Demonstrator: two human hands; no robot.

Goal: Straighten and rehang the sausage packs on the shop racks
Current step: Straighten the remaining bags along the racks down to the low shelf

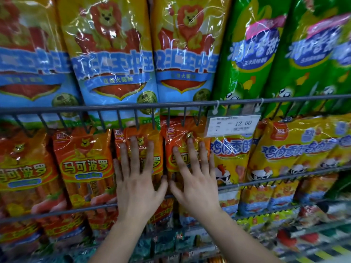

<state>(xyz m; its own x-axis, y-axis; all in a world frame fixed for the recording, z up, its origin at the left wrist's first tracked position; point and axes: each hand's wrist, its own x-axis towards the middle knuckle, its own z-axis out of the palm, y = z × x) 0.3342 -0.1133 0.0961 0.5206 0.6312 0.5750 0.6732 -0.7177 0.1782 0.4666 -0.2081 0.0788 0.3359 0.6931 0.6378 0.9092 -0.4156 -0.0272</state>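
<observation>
2 orange sausage packs (158, 141) upright, side by side, on grey wire rack (114, 108)

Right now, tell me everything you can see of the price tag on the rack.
The price tag is a white label in a clear plastic sleeve, printed 12.00; its smaller print is too blurred to read. Two white ties hang it from the grey wire rail, slightly tilted, right end higher. It hangs before the yellow packs. The right hand lies below-left, apparently not touching it.
</observation>
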